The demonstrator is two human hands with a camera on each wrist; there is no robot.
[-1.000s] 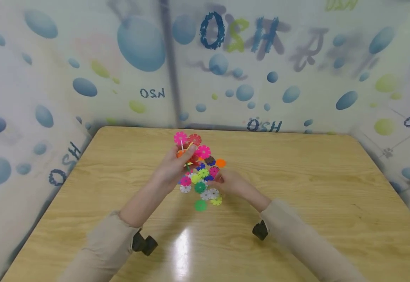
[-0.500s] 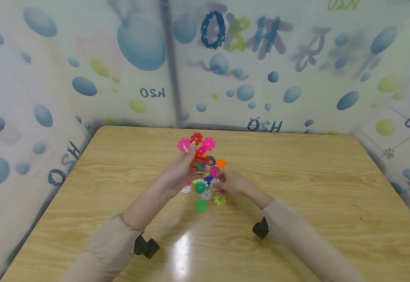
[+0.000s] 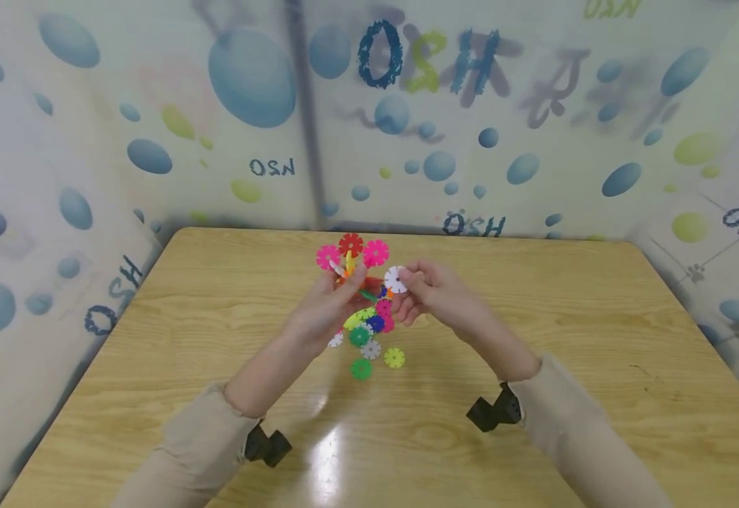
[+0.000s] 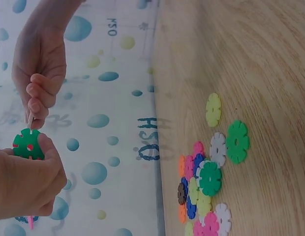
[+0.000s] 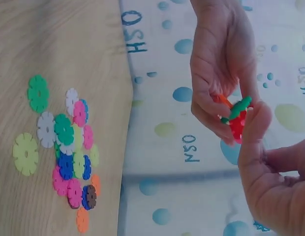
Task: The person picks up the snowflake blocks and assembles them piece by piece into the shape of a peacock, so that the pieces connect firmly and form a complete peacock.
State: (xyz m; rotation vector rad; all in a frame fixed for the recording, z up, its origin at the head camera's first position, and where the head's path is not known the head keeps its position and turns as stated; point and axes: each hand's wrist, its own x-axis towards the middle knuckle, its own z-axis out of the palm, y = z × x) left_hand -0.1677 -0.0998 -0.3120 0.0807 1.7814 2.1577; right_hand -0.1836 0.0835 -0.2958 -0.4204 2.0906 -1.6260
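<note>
My left hand (image 3: 315, 310) grips a joined cluster of notched plastic flower discs. A red disc (image 3: 351, 245) stands at its top between two pink ones, with yellow and white discs seen edge-on below. In the left wrist view a green disc (image 4: 28, 143) of this cluster shows at the left fingertips. My right hand (image 3: 442, 296) pinches a white flower disc (image 3: 394, 280) between thumb and fingers, right beside the cluster. In the left wrist view the white disc appears edge-on, its edge right at the green disc's rim. Both hands are above the table.
Loose flower discs in several colours lie heaped on the wooden table (image 3: 534, 339) below the hands. A green disc (image 3: 361, 369) and a yellow disc (image 3: 394, 358) lie at the pile's near edge. A patterned wall (image 3: 439, 127) stands behind the table.
My right hand has picked the white disc from the pile and lifted it up beside the cluster. The left hand has turned the cluster and shifted slightly right.
</note>
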